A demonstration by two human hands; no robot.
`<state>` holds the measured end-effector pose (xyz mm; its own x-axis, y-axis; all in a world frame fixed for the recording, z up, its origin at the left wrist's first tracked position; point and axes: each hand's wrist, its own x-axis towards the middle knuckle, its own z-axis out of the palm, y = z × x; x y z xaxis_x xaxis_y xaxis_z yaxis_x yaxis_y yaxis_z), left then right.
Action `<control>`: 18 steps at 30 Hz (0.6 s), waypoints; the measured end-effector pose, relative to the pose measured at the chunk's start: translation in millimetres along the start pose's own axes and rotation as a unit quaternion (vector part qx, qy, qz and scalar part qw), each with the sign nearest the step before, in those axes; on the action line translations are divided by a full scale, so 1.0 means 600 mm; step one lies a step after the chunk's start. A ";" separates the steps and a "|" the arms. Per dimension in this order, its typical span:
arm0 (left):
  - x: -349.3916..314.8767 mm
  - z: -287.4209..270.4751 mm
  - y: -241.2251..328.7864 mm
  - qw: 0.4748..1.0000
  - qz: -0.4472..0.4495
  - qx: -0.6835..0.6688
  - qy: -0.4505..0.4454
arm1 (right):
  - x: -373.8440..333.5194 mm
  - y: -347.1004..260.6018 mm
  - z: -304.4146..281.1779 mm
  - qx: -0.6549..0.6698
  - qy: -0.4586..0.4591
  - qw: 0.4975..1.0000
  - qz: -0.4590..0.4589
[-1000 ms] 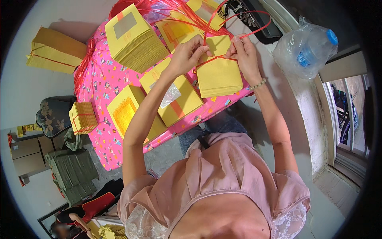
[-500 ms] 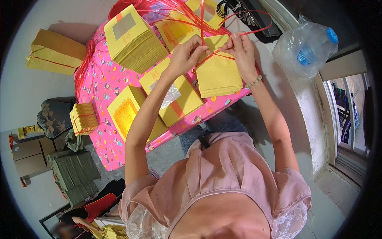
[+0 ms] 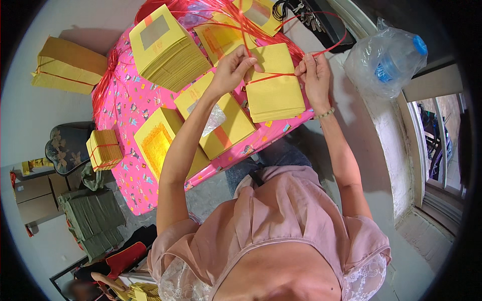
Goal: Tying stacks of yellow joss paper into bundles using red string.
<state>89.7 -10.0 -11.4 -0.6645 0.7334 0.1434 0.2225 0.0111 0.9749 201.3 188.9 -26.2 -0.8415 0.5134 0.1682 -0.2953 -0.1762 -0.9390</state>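
A thick stack of yellow paper (image 3: 275,100) lies near the front right edge of the table. A flat red plastic string (image 3: 273,77) runs across its top, drawn taut and crossing itself there. My left hand (image 3: 232,70), at the stack's upper left, pinches one length of the string between thumb and fingers. On the other side my right hand (image 3: 315,75) pinches the other length, which curves up in a loop beyond the fingers. Just left of this stack lies another yellow paper stack (image 3: 233,128) with a silver patch and an orange band.
A pink patterned cloth (image 3: 130,193) covers the table. Tall paper stacks (image 3: 175,55), a small tied bundle (image 3: 104,149) and loose red strings (image 3: 103,95) surround the work. Beyond my right hand are keys (image 3: 310,20) and a bagged plastic bottle (image 3: 389,65). Another person's arm (image 3: 108,281) shows lower left.
My hands have moved apart, the right one outward and slightly down. The string's crossing has drawn flat and tight across the stack.
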 end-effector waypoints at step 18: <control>0.017 0.002 0.012 0.982 -0.158 -0.033 0.101 | -0.003 0.003 -0.038 -0.034 -0.042 0.998 0.045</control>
<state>85.4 -1.8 -3.3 -0.8228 0.5498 -0.1441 -0.0607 0.1671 0.9841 212.5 206.8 -35.2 -0.8990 0.4252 0.1045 -0.1881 -0.1597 -0.9691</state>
